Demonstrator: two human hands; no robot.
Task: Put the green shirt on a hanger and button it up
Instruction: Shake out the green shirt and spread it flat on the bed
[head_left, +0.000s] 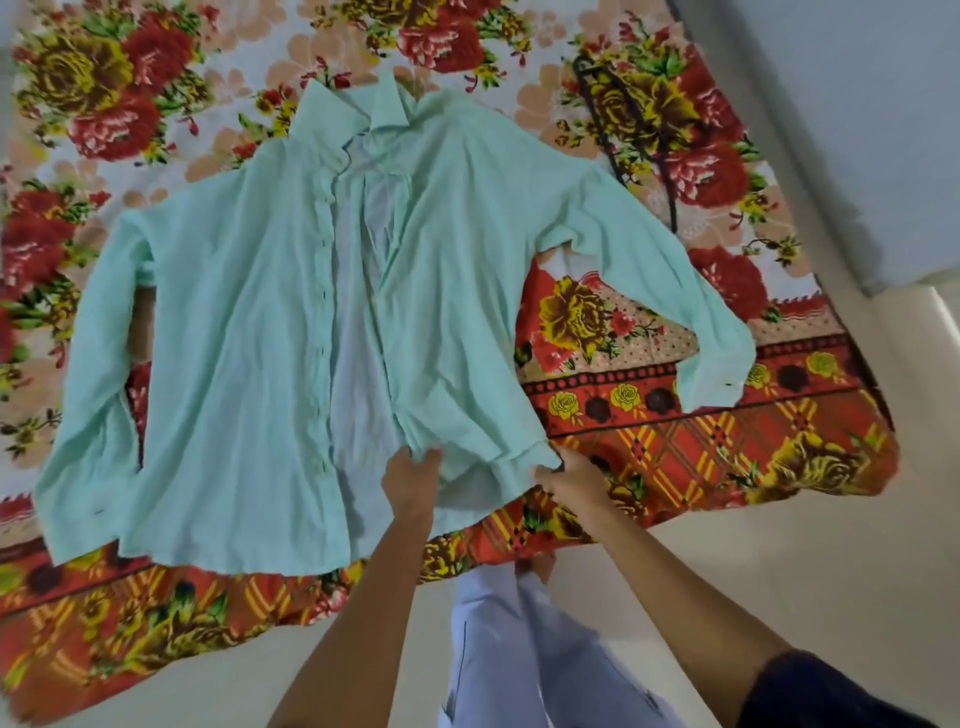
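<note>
Now my left hand (410, 480) and right hand (569, 475) both pinch the green shirt (249, 312)'s hem, fingers (428, 457) closed on cloth; hanger (618, 140) lies apart.

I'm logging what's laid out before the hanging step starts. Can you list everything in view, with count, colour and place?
green shirt: one, pale mint green, spread front-up and unbuttoned across the bedsheet, sleeves out to both sides.
hanger: one, black, lying on the bedsheet beyond the shirt's right shoulder.
bedsheet: one, red, yellow and cream floral print, covering the surface under the shirt.
floor: pale, along the near and right edges.
trousers: light blue-grey, at bottom centre.
left hand: gripping the shirt's hem near the opening.
right hand: gripping the hem's right corner; dark sleeve at the upper arm.
</note>
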